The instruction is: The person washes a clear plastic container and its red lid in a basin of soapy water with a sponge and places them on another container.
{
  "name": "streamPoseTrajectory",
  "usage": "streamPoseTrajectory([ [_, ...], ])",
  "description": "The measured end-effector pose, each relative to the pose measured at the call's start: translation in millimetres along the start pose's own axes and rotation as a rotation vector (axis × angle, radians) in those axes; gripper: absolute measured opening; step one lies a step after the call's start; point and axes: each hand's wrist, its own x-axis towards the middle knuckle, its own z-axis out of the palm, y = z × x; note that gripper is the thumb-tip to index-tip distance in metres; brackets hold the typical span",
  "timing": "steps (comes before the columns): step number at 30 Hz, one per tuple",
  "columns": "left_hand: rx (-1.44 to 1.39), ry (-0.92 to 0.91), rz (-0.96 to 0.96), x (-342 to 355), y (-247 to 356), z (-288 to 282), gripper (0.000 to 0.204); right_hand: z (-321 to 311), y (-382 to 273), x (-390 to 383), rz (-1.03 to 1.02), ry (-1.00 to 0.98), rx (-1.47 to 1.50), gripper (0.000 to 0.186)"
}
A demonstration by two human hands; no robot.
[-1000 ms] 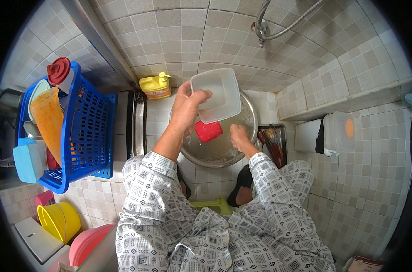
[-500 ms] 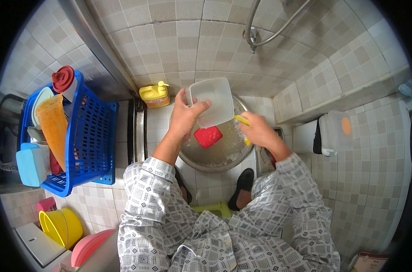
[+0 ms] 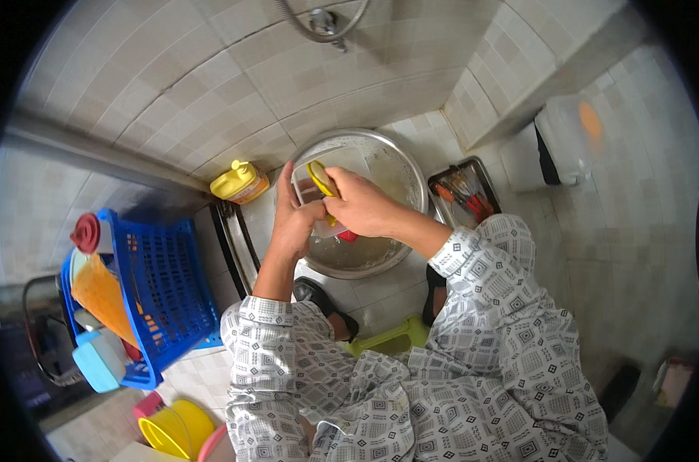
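The pale tiled floor [image 3: 379, 289] is carrying a wide round metal basin [image 3: 416, 179], which is sitting in front of the person near the wall. Beside it on the left, a yellow pump bottle [image 3: 240, 183] is standing close to the wall; on the right, a shallow dark-rimmed tray [image 3: 479, 171] is lying just beside the basin's edge. A metal-edged track [image 3: 240, 245] is running along the floor on the left. Nearer the person, a green stool [image 3: 402, 337] is standing, partly hidden by patterned clothing, and two black shoes [image 3: 317, 296] are resting on the tiles, one to each side, between basin and stool.
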Motion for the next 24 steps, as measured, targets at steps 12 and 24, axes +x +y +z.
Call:
streamPoseTrajectory([
  [12, 0.156, -0.197, 0.0, -1.4, -10.6, 15.2, 0.118, 20.0, 15.2, 7.4, -0.065, 0.214, 0.105, 0.044],
  [24, 0.284, -0.162, 0.13, 1.2, -7.2, 4.9, 0.115, 0.9, 1.8, 2.2, -0.01, -0.032, -0.197, 0.038],
])
